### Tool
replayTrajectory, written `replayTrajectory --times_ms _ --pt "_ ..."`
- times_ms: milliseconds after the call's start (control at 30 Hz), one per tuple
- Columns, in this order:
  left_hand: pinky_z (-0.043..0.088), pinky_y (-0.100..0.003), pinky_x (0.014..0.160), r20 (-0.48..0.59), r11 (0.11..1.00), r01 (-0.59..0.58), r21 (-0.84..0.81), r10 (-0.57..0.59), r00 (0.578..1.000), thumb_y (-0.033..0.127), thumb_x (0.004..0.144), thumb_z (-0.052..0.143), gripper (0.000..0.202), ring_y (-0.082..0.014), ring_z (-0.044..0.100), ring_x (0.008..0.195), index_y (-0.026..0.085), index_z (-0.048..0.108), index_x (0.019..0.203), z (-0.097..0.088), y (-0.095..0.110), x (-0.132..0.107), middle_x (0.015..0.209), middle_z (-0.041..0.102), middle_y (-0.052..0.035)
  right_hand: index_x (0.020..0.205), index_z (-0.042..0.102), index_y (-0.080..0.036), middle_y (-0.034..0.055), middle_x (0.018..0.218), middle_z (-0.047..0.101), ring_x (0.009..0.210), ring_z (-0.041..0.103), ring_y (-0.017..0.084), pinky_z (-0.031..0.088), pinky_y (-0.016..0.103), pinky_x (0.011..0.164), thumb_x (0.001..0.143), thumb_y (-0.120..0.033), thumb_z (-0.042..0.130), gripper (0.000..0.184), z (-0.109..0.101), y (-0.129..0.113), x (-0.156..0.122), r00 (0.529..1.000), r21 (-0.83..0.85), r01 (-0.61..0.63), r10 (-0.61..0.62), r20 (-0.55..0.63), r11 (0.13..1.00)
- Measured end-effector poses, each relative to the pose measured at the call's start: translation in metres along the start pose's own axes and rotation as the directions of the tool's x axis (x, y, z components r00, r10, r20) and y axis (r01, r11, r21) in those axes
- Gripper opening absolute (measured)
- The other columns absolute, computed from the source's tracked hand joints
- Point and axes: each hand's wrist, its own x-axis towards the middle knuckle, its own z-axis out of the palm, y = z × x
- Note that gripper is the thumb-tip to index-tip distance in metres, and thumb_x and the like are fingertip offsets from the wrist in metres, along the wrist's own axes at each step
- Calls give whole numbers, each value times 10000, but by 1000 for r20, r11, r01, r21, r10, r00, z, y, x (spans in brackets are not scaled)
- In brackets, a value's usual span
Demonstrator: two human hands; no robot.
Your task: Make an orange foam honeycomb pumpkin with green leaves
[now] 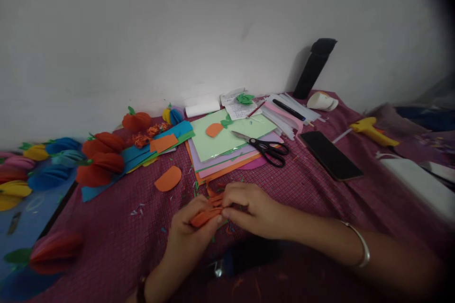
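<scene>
Near the table's front edge, my left hand point(192, 227) and my right hand point(252, 208) meet around folded orange paper pieces point(204, 217). Both hands are closed, fingers and thumbs pinching the paper, and its inner folds are partly hidden by them. To the left of them a loose rounded orange paper cutout point(168, 179) lies flat on the cloth. Black-handled scissors point(265, 147) rest, blades apart, on the stack of coloured sheets point(202, 144) beyond my hands. On the same stack sit another orange cutout point(214, 129) and a small green paper leaf point(226, 122).
Several finished paper pumpkins point(101, 168) crowd the left side. A phone point(330, 156), a yellow glue gun point(373, 131), a white box-like object point(419, 182) and a paper cup point(322, 101) lie at right. A tall black object point(314, 68) leans by the wall. Paper scraps litter the checked tablecloth point(117, 227).
</scene>
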Motion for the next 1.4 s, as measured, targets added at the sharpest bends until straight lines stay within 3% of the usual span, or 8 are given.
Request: replayTrajectory --times_ms 67,133,300,400,600,767,1067,1400 --pt "477 -204 525 65 924 316 -215 -309 949 272 713 782 129 -117 570 575 185 713 779 4 -4 -7 669 653 6 698 551 -159 -15 661 527 598 475 109 374 230 559 854 -186 549 159 4 3 0 977 219 -210 210 23 953" --pt "468 -202 501 150 794 468 -388 -447 882 385 665 815 324 -116 565 567 192 726 910 4 -10 -12 721 673 -4 676 510 -167 -37 626 466 567 411 96 326 221 528 830 -215 542 165 7 7 1 933 366 -353 356 62 861" --pt "387 -165 425 233 578 594 -560 -578 782 481 691 795 333 -68 467 452 174 679 744 -2 -20 -13 552 564 38 664 481 -171 -50 614 403 577 348 92 278 226 528 817 -287 549 203 8 18 4 883 499 -444 460 99 745" --pt "384 -157 426 237 542 646 -538 -637 733 439 655 836 325 -62 472 453 156 680 696 -3 -18 -8 540 578 30 679 489 -167 -57 615 406 565 345 81 280 221 530 829 -316 579 229 7 20 4 879 575 -453 449 160 682" --pt "374 -162 390 213 450 676 -583 -719 662 419 567 885 350 -66 469 436 149 701 693 -2 -12 -4 517 574 33 878 548 -156 -10 749 558 661 536 107 441 251 626 860 -552 596 400 6 24 0 898 749 -426 341 279 508" --pt "366 -151 373 206 376 648 -662 -740 640 377 552 900 344 -55 460 415 153 708 729 -2 -9 -1 502 575 43 901 537 -152 -5 779 601 653 573 93 483 255 644 774 -557 710 459 13 29 -4 866 762 -491 326 378 422" --pt "388 -149 406 305 233 625 -745 -714 630 290 603 887 276 -45 469 455 139 706 746 -2 -11 -5 577 587 38 872 547 -150 -9 750 617 627 585 85 489 249 628 766 -567 709 460 16 29 -4 870 760 -480 348 348 439" --pt "421 -184 535 456 253 629 -735 -503 734 341 746 783 243 -77 510 561 146 738 883 -3 -7 -7 697 638 -15 892 564 -146 -16 731 641 606 602 84 487 232 612 704 -538 777 483 17 30 -4 857 800 -493 350 379 342"
